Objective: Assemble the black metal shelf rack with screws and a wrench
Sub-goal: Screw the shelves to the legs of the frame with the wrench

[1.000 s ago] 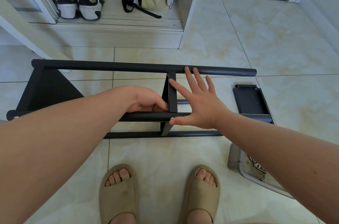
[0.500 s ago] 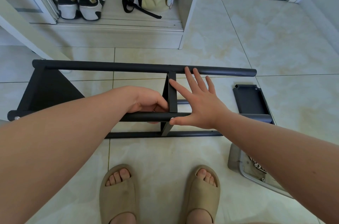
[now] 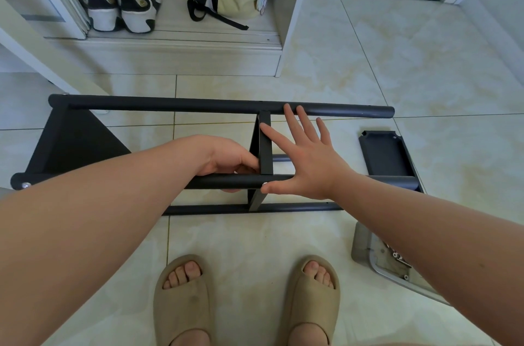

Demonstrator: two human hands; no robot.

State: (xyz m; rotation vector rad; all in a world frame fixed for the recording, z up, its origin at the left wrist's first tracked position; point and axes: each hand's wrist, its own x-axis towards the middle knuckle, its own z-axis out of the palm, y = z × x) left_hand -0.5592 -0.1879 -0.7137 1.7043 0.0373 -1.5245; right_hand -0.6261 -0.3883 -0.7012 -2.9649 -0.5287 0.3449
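Fingers point(image 3: 292, 124) of right hand point(image 3: 309, 164) were splayed straight, gripped nothing, index touched flat crossbar point(image 3: 265, 144) of black metal shelf rack point(image 3: 198, 105); left hand point(image 3: 226, 160) curled round its near tube point(image 3: 226, 181), just left of them.

Very little is different. The black metal shelf rack point(image 3: 198, 105) sits slightly lower in the frame than one second ago, which is seen best at its left end. At the middle left edge of the frame, the left forearm point(image 3: 99, 204) has slid a little off the end of the near bar point(image 3: 221, 181), so a small silver screw point(image 3: 26, 185) is now uncovered there; one second ago it was hidden. In the centre, the left hand point(image 3: 226, 160) has turned a bit: its curled fingers point(image 3: 243, 168) show more beside the cross strut point(image 3: 266, 147), and one fingertip shows a little more under the near bar.
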